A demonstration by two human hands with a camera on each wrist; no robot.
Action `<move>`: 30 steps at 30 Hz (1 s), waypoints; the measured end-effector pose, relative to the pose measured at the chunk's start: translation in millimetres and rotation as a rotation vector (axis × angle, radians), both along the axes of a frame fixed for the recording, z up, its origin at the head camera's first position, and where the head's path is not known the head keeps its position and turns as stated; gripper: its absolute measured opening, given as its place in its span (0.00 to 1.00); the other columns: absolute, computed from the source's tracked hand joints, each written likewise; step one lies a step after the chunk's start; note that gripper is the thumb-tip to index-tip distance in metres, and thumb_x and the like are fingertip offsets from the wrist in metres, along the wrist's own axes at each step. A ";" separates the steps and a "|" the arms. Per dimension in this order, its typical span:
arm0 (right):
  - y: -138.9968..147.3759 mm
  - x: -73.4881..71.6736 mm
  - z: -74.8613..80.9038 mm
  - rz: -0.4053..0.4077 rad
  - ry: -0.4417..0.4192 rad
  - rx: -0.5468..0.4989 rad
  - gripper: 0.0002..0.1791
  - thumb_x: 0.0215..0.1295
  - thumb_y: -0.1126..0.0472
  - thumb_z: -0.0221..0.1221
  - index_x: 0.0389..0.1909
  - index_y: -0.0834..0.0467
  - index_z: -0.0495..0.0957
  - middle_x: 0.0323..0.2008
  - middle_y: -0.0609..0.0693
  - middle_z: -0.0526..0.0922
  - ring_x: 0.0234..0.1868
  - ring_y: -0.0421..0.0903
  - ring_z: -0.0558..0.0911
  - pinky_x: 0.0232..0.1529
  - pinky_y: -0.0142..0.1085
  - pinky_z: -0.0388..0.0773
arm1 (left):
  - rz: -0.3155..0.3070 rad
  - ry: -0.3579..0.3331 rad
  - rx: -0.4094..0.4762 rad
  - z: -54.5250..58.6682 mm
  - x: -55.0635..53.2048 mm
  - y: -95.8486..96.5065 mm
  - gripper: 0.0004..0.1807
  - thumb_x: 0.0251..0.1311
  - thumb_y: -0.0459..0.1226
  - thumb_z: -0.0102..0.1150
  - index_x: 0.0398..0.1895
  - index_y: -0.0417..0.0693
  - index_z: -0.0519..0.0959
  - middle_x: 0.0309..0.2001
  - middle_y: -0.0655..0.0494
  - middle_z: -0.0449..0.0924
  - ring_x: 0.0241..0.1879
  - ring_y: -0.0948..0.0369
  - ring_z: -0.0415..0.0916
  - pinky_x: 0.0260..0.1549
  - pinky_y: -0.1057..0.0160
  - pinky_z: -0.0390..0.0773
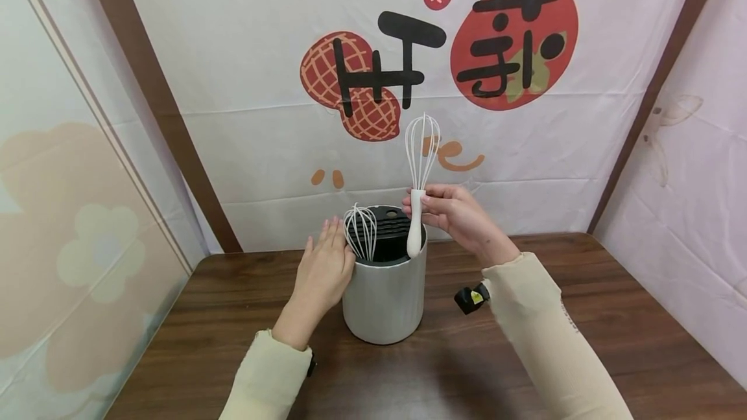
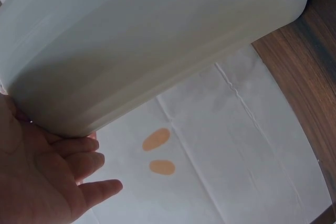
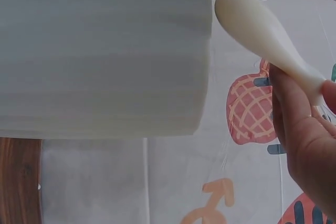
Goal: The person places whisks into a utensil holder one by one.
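A light grey utensil holder (image 1: 383, 303) with a black slotted insert (image 1: 390, 222) stands upright on the table. My right hand (image 1: 461, 216) pinches a white whisk (image 1: 415, 229) near the top of its handle. The whisk is upright, wires up, with its handle's lower end at the right part of the holder's mouth; in the right wrist view that rounded end (image 3: 236, 11) shows just above the rim. My left hand (image 1: 323, 271) rests with extended fingers against the holder's left side near the rim. Beside it, another whisk (image 1: 360, 232) stands wires up in the holder, its handle hidden inside.
The dark wooden table (image 1: 245, 316) reaches back to a white printed cloth (image 1: 262, 148) hanging close behind the holder. Cloth walls also border the left and right sides. A black wrist device (image 1: 471, 298) sits at the right cuff.
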State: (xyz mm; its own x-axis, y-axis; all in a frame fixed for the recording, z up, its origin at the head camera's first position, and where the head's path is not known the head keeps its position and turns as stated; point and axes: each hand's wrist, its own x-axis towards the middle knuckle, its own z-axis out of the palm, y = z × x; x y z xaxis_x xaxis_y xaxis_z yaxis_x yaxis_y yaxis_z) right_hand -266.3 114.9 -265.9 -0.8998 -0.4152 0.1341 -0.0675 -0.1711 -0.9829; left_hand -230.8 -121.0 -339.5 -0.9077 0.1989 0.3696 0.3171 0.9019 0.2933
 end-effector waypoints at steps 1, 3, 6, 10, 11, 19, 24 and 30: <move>-0.9 0.1 0.3 -0.006 0.007 -0.003 0.20 0.72 0.69 0.43 0.61 0.76 0.63 0.55 0.69 0.72 0.50 0.48 0.80 0.53 0.39 0.74 | 0.001 -0.002 0.000 0.2 0.2 -0.1 0.29 0.70 0.40 0.31 0.69 0.31 0.56 0.70 0.40 0.55 0.71 0.48 0.49 0.65 0.41 0.50; -2.3 -0.4 0.4 -0.010 0.031 -0.004 0.20 0.72 0.69 0.43 0.60 0.76 0.63 0.55 0.70 0.72 0.49 0.48 0.80 0.53 0.39 0.74 | 0.002 -0.008 0.000 0.6 0.5 -0.2 0.29 0.70 0.41 0.31 0.69 0.31 0.56 0.70 0.40 0.54 0.71 0.49 0.48 0.65 0.41 0.50; -4.7 -0.5 -0.5 -0.014 0.065 -0.013 0.20 0.71 0.70 0.44 0.60 0.76 0.64 0.55 0.71 0.72 0.49 0.47 0.81 0.53 0.39 0.74 | 0.005 -0.018 0.001 1.0 0.9 -0.3 0.29 0.70 0.41 0.31 0.70 0.32 0.56 0.70 0.41 0.54 0.71 0.49 0.48 0.65 0.42 0.49; -8.1 -1.0 -2.4 -0.037 0.100 -0.018 0.19 0.71 0.71 0.45 0.59 0.77 0.65 0.50 0.65 0.78 0.50 0.49 0.81 0.53 0.39 0.74 | 0.001 -0.021 0.001 0.6 1.0 -0.2 0.29 0.71 0.41 0.31 0.70 0.32 0.55 0.70 0.41 0.53 0.71 0.49 0.47 0.65 0.42 0.49; -9.0 -1.2 -2.9 -0.042 0.106 -0.020 0.19 0.70 0.71 0.46 0.58 0.77 0.65 0.49 0.64 0.78 0.50 0.51 0.80 0.53 0.39 0.74 | 0.000 -0.020 0.000 0.4 0.9 -0.1 0.29 0.71 0.41 0.31 0.70 0.32 0.55 0.70 0.41 0.53 0.71 0.49 0.47 0.65 0.42 0.49; -13.3 -4.8 -11.2 -0.074 0.164 0.034 0.17 0.69 0.71 0.48 0.54 0.77 0.68 0.46 0.63 0.80 0.51 0.53 0.80 0.51 0.38 0.76 | 0.003 -0.011 0.005 0.2 1.5 -0.4 0.29 0.70 0.40 0.32 0.69 0.31 0.56 0.70 0.40 0.54 0.71 0.48 0.49 0.65 0.41 0.50; -13.6 -6.9 -18.6 -0.089 0.183 0.079 0.16 0.67 0.70 0.52 0.52 0.76 0.71 0.39 0.52 0.83 0.44 0.44 0.81 0.50 0.36 0.76 | 0.006 -0.006 0.007 0.2 1.3 -0.7 0.29 0.70 0.40 0.32 0.69 0.32 0.56 0.70 0.41 0.54 0.70 0.48 0.49 0.65 0.41 0.50; -10.2 -6.5 -26.1 -0.121 0.170 0.111 0.17 0.65 0.71 0.54 0.52 0.77 0.71 0.42 0.59 0.82 0.43 0.42 0.81 0.49 0.35 0.77 | 0.000 -0.005 0.005 0.5 1.5 -0.2 0.29 0.70 0.40 0.32 0.69 0.31 0.56 0.70 0.40 0.54 0.70 0.48 0.49 0.64 0.41 0.51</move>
State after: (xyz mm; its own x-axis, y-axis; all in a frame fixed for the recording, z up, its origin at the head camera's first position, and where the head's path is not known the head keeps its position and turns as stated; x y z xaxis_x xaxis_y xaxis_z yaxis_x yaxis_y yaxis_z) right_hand -272.8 104.7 -292.0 -0.9122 -0.3264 0.2478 -0.2474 -0.0435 -0.9679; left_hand -229.3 -121.2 -339.1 -0.9096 0.1966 0.3660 0.3152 0.9005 0.2996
